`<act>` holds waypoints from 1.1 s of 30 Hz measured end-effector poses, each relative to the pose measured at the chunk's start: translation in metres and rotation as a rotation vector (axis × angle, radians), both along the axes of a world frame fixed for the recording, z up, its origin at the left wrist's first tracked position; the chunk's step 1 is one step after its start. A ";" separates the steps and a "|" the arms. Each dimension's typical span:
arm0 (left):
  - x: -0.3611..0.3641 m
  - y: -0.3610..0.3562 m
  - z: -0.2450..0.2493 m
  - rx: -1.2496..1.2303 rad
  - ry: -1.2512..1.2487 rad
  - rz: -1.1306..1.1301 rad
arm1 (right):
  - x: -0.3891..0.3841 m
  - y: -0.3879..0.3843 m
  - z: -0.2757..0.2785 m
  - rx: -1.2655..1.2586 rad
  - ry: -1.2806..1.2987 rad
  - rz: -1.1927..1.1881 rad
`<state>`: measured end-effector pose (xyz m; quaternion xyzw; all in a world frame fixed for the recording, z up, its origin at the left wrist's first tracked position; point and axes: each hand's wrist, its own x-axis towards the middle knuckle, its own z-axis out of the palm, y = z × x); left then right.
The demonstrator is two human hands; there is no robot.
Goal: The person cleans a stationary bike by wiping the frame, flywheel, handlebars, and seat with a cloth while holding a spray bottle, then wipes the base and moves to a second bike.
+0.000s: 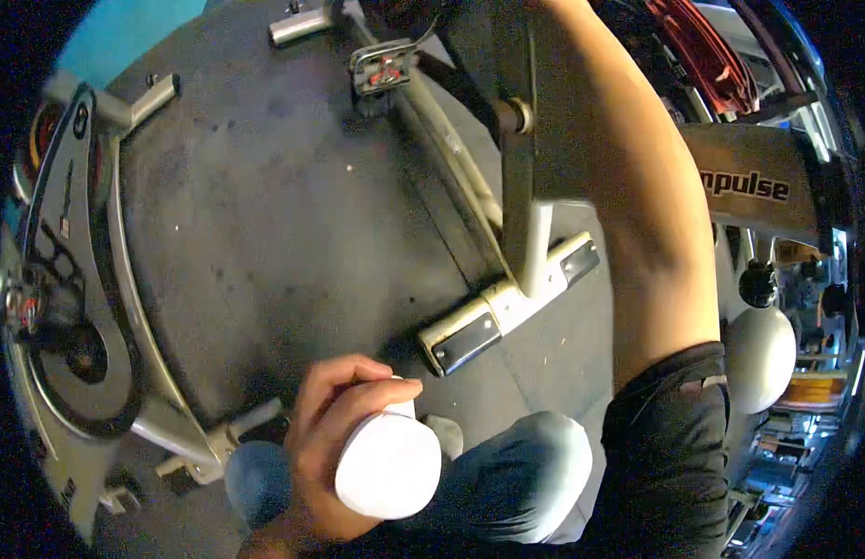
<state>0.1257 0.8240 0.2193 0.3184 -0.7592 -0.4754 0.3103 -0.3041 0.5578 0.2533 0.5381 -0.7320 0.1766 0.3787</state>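
Note:
My left hand (325,443) is closed around a white, round-ended object (389,468) low in the view, above my knees. Its broad face is smooth and bright, and a narrower white part shows under my fingertips. The exact kind I cannot tell. My right arm (652,214), in a dark sleeve (670,447), reaches up past the exercise bike's frame (465,168). The right hand lies beyond the top edge, out of sight. Near that forearm are a pedal (384,73) and its crank.
A second exercise bike (83,270) stands at the left. The bike's floor foot (507,303) lies ahead of my jeans-clad knee (535,466). A brown panel lettered "mpulse" (754,177) is at the right, above a rounded white part (763,359). Dark flooring (274,224) spreads between the bikes.

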 end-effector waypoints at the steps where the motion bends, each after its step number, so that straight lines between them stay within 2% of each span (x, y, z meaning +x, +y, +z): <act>1: 0.006 0.004 0.003 0.004 0.012 0.022 | -0.011 0.008 -0.013 0.008 0.139 0.053; 2: 0.014 0.004 0.008 -0.022 0.026 0.015 | -0.012 0.029 -0.029 0.059 0.293 0.089; 3: 0.020 0.006 0.009 -0.040 0.033 0.011 | 0.008 0.060 -0.040 0.106 0.515 0.019; 5: 0.027 0.015 0.006 -0.158 -0.046 0.081 | 0.044 0.107 -0.045 0.467 0.471 -0.097; 6: 0.029 0.019 0.008 -0.153 -0.047 0.085 | 0.051 0.121 -0.057 0.368 0.664 -0.123; 7: 0.030 0.022 0.013 -0.144 -0.070 0.098 | 0.055 0.145 -0.063 0.421 0.791 -0.067; 8: 0.033 0.024 0.018 -0.140 -0.092 0.111 | 0.061 0.164 -0.093 0.579 0.631 -0.157; 9: 0.036 0.024 0.021 -0.147 -0.091 0.118 | 0.072 0.186 -0.116 0.723 0.333 -0.183; 11: 0.042 0.024 0.026 -0.079 -0.012 0.106 | 0.081 0.230 -0.144 0.657 0.362 -0.148; 13: 0.045 0.024 0.023 -0.079 -0.012 0.138 | 0.099 0.251 -0.149 0.852 0.334 -0.215; 15: 0.042 0.021 0.018 -0.067 -0.023 0.134 | 0.074 0.234 -0.134 0.780 0.510 -0.227; 17: 0.035 0.019 0.011 -0.077 -0.026 0.133 | 0.055 0.193 -0.084 0.585 0.689 -0.323; 19: 0.027 0.018 0.006 -0.103 -0.057 0.097 | 0.056 0.165 -0.052 0.460 0.569 -0.310; 21: 0.024 0.020 -0.002 -0.108 -0.009 0.119 | 0.068 0.171 -0.059 0.341 0.537 -0.200; 22: 0.023 0.019 0.000 -0.148 -0.026 0.110 | 0.062 0.191 -0.070 0.526 0.782 -0.286; 23: 0.024 0.019 -0.001 -0.138 -0.024 0.116 | 0.072 0.210 -0.089 0.588 0.755 -0.297; 25: 0.030 0.019 -0.001 -0.134 -0.010 0.138 | 0.072 0.261 -0.166 0.743 0.586 -0.233; 26: 0.033 0.018 -0.001 -0.113 -0.032 0.143 | 0.076 0.287 -0.200 1.062 0.400 -0.248; 27: 0.036 0.018 0.000 -0.092 -0.054 0.148 | 0.086 0.312 -0.222 1.129 0.407 -0.191; 28: 0.038 0.017 -0.003 -0.108 -0.056 0.143 | 0.091 0.329 -0.242 1.318 0.286 -0.177; 29: 0.039 0.014 -0.005 -0.124 -0.059 0.129 | 0.081 0.341 -0.262 1.128 0.516 -0.066; 31: 0.039 0.014 -0.009 -0.143 -0.134 0.137 | 0.087 0.301 -0.238 1.497 0.252 -0.157; 32: 0.037 0.016 -0.012 -0.162 -0.194 0.144 | 0.082 0.285 -0.236 1.302 0.430 -0.126; 33: 0.033 0.018 -0.014 -0.158 -0.200 0.120 | 0.075 0.269 -0.231 1.272 0.553 -0.114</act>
